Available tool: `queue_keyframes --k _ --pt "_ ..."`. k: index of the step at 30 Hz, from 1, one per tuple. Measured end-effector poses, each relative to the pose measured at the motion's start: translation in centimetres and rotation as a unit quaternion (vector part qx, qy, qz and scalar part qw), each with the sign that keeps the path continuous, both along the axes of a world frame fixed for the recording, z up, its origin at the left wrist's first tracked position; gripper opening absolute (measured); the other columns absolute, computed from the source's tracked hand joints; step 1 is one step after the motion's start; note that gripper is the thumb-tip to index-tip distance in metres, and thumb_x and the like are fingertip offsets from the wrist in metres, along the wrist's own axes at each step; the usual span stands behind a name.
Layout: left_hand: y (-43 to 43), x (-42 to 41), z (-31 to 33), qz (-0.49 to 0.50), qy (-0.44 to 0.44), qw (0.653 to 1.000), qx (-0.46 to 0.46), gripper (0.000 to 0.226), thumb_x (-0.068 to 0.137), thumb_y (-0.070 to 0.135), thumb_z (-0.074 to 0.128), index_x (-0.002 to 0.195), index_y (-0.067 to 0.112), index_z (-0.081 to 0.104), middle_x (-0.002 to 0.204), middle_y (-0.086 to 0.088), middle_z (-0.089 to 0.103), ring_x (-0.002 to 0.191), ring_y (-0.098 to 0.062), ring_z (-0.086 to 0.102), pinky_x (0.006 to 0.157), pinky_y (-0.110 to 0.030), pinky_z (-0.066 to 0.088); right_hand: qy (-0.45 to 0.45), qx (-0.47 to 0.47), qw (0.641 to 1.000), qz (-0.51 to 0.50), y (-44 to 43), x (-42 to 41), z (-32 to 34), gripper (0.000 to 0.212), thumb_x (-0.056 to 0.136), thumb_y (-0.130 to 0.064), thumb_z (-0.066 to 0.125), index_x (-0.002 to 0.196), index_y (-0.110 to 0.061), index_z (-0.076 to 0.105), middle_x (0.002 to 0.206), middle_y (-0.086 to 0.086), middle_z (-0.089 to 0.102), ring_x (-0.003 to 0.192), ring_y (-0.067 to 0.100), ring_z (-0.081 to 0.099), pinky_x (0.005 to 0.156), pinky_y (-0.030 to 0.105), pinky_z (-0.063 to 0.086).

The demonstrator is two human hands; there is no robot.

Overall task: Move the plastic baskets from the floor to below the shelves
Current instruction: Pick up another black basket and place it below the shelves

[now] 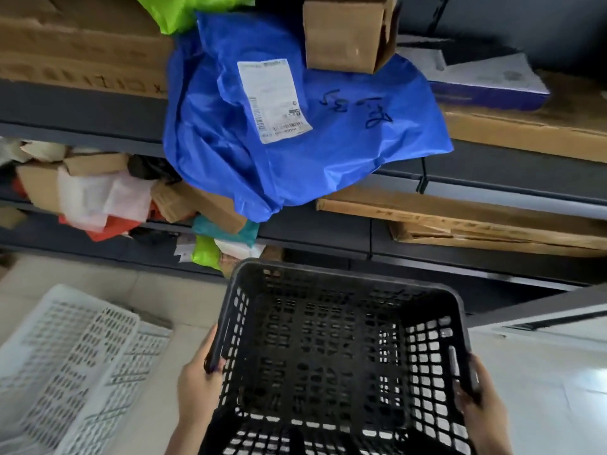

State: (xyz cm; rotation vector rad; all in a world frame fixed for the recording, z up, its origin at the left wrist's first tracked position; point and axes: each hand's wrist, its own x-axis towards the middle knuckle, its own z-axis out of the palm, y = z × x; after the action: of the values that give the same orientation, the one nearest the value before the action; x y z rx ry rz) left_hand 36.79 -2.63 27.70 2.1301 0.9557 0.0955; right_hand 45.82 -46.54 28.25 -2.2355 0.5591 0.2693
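Note:
I hold an empty black plastic basket (341, 323) with lattice walls in front of me, above the pale floor. My left hand (200, 382) grips its left rim and my right hand (479, 399) grips its right rim. The basket's far edge points toward the dark metal shelves (460, 274). A white plastic basket (75, 356) lies on the floor at the lower left, tilted, apart from both hands.
The shelves hold a big blue plastic parcel (289, 133) hanging over the edge, cardboard boxes (348, 31), flat cartons (492, 221) and a heap of small packages (108, 192) at the left. Pale tiled floor (542, 372) runs along the front of the shelves.

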Motion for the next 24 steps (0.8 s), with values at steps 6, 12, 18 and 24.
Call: queue_keyframes --k 6,12,18,24 --pt "-0.2 1.6 -3.6 -0.014 0.009 1.0 0.005 0.071 0.078 -0.006 0.064 0.137 0.029 0.044 0.067 -0.005 0.069 0.056 -0.019 0.063 0.053 -0.018 0.039 -0.013 -0.046 0.999 0.012 -0.2 1.4 -3.6 0.073 0.081 0.004 0.063 0.125 -0.05 0.045 0.092 0.024 0.068 0.07 0.031 0.062 0.055 -0.002 0.04" --pt "0.1 1.8 -6.9 -0.015 -0.005 1.0 0.011 0.084 0.077 -0.006 0.065 0.134 0.049 0.037 0.079 -0.017 0.073 0.07 -0.033 0.069 0.058 -0.021 0.041 -0.032 -0.047 0.997 0.048 -0.1 2.2 -5.9 0.071 0.079 0.006 0.063 0.131 -0.039 0.046 0.098 0.018 0.069 0.07 0.022 0.063 0.062 -0.006 0.037" --pt "-0.4 1.4 -6.8 -0.022 0.027 0.999 0.03 0.1 0.073 -0.007 0.064 0.131 0.061 0.02 0.067 -0.007 0.071 0.059 -0.025 0.067 0.058 -0.03 0.052 -0.027 -0.024 0.999 0.036 0.8 2.6 -5.3 0.099 0.08 0.01 0.06 0.1 -0.082 0.031 0.089 0.014 0.066 0.065 -0.013 0.06 0.059 -0.007 0.039" --pt "-1.6 2.4 -5.3 -0.005 0.064 0.997 0.046 0.085 0.071 -0.005 0.067 0.139 0.034 0.034 0.042 0.011 0.047 0.04 -0.008 0.047 0.045 -0.027 0.042 -0.039 0.013 0.999 0.02 1.1 2.5 -4.7 0.104 0.081 0.014 0.058 0.093 -0.086 0.03 0.071 -0.002 0.068 0.055 -0.013 0.059 0.054 -0.004 0.04"
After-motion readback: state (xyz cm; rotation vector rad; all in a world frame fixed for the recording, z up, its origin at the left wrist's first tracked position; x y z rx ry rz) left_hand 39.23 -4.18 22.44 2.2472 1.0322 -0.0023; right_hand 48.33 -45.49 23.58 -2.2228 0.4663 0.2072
